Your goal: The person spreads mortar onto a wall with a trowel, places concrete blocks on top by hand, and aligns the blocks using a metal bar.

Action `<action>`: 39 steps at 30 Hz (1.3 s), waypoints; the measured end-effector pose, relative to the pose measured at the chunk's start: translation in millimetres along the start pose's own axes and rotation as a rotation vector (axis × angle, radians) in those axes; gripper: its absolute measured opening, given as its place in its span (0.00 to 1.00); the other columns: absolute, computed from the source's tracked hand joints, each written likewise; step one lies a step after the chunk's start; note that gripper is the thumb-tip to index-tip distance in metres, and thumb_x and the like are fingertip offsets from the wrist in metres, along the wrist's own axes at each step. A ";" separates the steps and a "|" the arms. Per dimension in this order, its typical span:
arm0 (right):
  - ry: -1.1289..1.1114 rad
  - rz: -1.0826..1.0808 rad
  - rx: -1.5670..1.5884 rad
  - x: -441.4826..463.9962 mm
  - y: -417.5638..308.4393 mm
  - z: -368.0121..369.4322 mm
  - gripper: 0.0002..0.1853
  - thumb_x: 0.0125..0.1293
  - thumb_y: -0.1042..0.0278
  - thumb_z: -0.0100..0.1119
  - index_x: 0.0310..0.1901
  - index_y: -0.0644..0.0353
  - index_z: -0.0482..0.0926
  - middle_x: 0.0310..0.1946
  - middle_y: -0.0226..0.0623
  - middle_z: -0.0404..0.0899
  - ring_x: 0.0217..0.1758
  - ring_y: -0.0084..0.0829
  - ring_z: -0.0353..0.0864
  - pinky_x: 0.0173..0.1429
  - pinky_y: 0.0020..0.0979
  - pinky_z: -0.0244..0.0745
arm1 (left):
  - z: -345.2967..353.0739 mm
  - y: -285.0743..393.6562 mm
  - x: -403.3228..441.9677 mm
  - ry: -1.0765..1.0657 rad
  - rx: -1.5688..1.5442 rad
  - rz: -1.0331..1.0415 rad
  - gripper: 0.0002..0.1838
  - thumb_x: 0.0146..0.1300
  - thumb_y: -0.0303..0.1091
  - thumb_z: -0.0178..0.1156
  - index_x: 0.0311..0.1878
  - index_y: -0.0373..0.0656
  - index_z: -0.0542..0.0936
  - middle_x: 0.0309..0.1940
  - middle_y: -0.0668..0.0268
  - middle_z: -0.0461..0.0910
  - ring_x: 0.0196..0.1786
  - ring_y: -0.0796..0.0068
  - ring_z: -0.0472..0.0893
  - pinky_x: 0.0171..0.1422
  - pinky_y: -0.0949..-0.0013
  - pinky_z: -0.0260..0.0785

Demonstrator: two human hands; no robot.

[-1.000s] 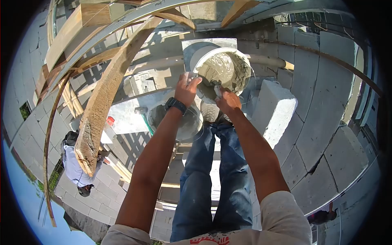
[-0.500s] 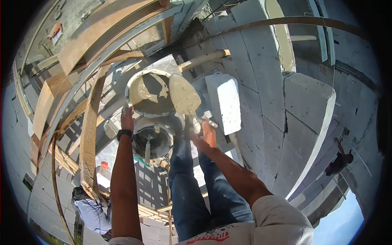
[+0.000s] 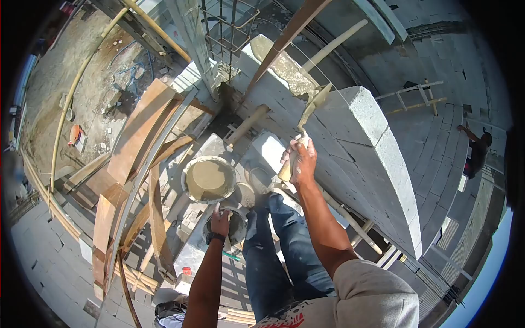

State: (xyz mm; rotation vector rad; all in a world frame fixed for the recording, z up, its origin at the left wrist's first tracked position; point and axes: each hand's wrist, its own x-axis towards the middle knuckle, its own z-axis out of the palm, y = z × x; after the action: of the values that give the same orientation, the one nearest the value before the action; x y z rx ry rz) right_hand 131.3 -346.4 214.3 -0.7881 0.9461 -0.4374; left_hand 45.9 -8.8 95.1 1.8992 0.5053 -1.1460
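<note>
So we've got our right arm stretched out to the right of the mortar bucket (image 3: 209,158), elbow nearly straight, with the right hand (image 3: 301,160) up near the face of the block wall (image 3: 350,153). Our left arm reaches forward too, and the left hand (image 3: 220,221) sits just on the near side of that bucket, over the second bucket (image 3: 239,227).

Room-wise, we see a gap between the bucket and the wall, with our legs (image 3: 279,240) on the near side of it. The wall's top edge runs up beyond the bucket's right, carrying a bed of wet mortar (image 3: 290,71).

Right fingers are wrapped snug round the handle of the trowel (image 3: 316,104); its blade is right of the bucket, by that top edge. Touching? Can't tell. Left fingers look slightly bent near the bucket's rim, but we can't tell how wide they are or whether they're touching it.
</note>
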 end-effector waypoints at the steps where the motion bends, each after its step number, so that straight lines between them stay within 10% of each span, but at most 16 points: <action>1: 0.016 0.019 0.063 4.4 -7.9 -0.4 0.09 0.66 0.72 0.57 0.45 0.56 0.70 0.26 0.33 0.71 0.19 0.30 0.73 0.24 0.33 0.74 | -1.9 -8.1 7.7 0.006 0.006 0.026 0.38 0.69 0.50 0.60 0.75 0.36 0.64 0.67 0.45 0.73 0.70 0.52 0.72 0.73 0.59 0.62; 12: -0.087 0.056 0.145 -31.6 -38.8 3.1 0.11 0.62 0.70 0.54 0.46 0.53 0.70 0.23 0.34 0.69 0.19 0.30 0.70 0.22 0.33 0.70 | -42.2 -69.4 75.9 -0.008 0.546 0.496 0.39 0.69 0.57 0.60 0.72 0.35 0.67 0.68 0.42 0.70 0.72 0.46 0.69 0.74 0.57 0.62; 24: -0.154 0.209 0.312 -73.8 -27.4 -35.4 0.12 0.58 0.70 0.55 0.44 0.59 0.71 0.23 0.40 0.72 0.17 0.35 0.72 0.23 0.36 0.75 | 5.4 -0.9 14.1 0.019 0.243 0.136 0.37 0.69 0.61 0.58 0.69 0.42 0.71 0.64 0.44 0.75 0.68 0.46 0.74 0.71 0.54 0.66; 29: -0.213 0.347 -0.040 -120.1 -72.4 -54.6 0.14 0.57 0.72 0.57 0.46 0.60 0.73 0.21 0.39 0.72 0.16 0.31 0.72 0.22 0.33 0.77 | 16.5 -3.2 8.9 0.061 0.294 0.306 0.32 0.69 0.58 0.60 0.66 0.44 0.73 0.60 0.46 0.79 0.63 0.46 0.77 0.67 0.53 0.68; 39: -0.184 -0.030 -1.339 -27.2 -286.8 -7.7 0.18 0.72 0.50 0.58 0.41 0.61 0.76 0.23 0.29 0.70 0.22 0.22 0.72 0.25 0.28 0.70 | 25.7 -42.6 35.9 0.114 0.075 0.217 0.38 0.66 0.61 0.60 0.68 0.39 0.73 0.60 0.42 0.77 0.63 0.44 0.77 0.67 0.53 0.68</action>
State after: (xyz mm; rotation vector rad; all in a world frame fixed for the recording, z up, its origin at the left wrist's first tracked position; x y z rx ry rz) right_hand 110.2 -517.9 445.0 -2.0029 0.9908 0.3355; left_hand 21.0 -8.5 39.0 2.0363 0.3122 -0.9313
